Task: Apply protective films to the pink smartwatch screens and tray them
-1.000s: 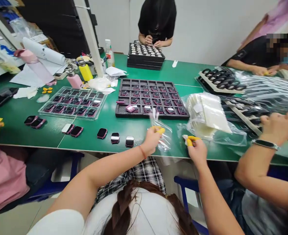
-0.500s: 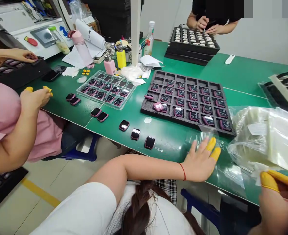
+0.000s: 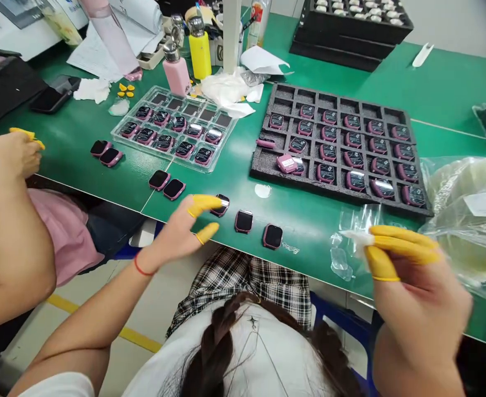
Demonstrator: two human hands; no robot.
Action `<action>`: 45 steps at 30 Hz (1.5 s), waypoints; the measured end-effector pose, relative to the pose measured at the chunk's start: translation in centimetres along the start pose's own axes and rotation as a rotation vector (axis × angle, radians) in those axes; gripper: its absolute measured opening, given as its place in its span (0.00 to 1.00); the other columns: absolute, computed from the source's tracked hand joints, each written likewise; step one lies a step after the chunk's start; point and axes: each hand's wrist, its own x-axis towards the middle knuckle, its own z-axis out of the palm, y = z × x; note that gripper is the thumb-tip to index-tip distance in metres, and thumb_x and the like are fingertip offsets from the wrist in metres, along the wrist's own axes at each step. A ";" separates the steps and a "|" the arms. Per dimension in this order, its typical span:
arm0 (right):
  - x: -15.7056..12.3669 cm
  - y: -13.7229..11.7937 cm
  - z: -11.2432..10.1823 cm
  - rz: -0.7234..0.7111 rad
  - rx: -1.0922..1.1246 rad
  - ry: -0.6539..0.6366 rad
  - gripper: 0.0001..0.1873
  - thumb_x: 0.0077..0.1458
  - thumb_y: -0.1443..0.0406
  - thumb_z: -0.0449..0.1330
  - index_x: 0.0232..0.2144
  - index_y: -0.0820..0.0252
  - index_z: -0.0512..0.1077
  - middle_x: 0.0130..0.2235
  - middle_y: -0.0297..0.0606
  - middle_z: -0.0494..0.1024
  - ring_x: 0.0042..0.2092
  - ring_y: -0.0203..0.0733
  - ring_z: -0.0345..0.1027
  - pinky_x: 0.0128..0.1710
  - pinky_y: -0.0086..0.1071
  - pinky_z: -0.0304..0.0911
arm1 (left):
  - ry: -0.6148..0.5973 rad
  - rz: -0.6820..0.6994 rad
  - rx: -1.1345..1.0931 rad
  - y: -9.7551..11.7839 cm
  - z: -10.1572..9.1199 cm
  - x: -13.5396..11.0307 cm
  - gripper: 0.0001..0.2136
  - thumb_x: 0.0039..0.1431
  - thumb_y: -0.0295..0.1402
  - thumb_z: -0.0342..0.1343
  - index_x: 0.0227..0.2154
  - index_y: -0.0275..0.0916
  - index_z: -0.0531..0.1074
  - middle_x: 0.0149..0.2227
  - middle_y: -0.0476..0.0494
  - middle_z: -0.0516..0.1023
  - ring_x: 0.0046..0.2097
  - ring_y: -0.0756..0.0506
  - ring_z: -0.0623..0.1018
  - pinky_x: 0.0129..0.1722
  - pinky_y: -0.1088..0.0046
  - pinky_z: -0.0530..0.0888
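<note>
My left hand [image 3: 181,229] reaches over the front edge of the table with thumb and forefinger apart, yellow finger cots on both. Its forefinger tip overlaps a watch [image 3: 222,205] with a pink case; whether it touches cannot be told. Two more watches lie to the right, a middle one [image 3: 243,221] and a right one [image 3: 273,236], screens up. My right hand [image 3: 420,292], also in yellow finger cots, pinches a crumpled white wipe [image 3: 358,238] above the table. Under the wipe lie clear plastic films [image 3: 342,262].
A black foam tray [image 3: 263,165] holds several pink watches. Left of it sits a clear plastic tray [image 3: 117,135] of watches. A plastic bag of film sheets [image 3: 474,220] lies at right. A co-worker's hand [image 3: 9,157] is at far left, near bottles and papers.
My left hand has left the plastic films at the right and swung left to the row of watches. My right hand has moved left with the white wipe. The view has shifted closer.
</note>
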 end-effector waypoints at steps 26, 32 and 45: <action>1.6 -6.0 16.8 -0.813 -0.104 -0.554 0.18 0.65 0.67 0.49 0.22 0.58 0.65 0.29 0.43 0.65 0.33 0.46 0.57 0.31 0.39 0.57 | -0.209 -0.009 0.205 -4.4 1.9 -0.2 0.27 0.61 0.49 0.56 0.52 0.31 0.69 0.57 0.29 0.72 0.61 0.35 0.68 0.70 0.57 0.47; 1.0 -9.7 16.3 -0.745 -0.169 -0.548 0.14 0.60 0.73 0.53 0.23 0.60 0.70 0.27 0.41 0.70 0.31 0.43 0.59 0.29 0.36 0.59 | -0.136 0.027 0.254 -4.5 0.2 -1.8 0.29 0.61 0.46 0.58 0.59 0.33 0.62 0.54 0.31 0.72 0.58 0.34 0.69 0.64 0.50 0.59; -7.1 0.8 -7.3 0.243 -0.087 0.508 0.09 0.54 0.70 0.63 0.37 0.52 0.77 0.38 0.33 0.76 0.42 0.38 0.69 0.47 0.36 0.65 | -0.453 0.407 0.143 12.5 15.0 7.4 0.46 0.56 0.49 0.63 0.67 0.30 0.45 0.68 0.21 0.50 0.71 0.32 0.49 0.67 0.54 0.58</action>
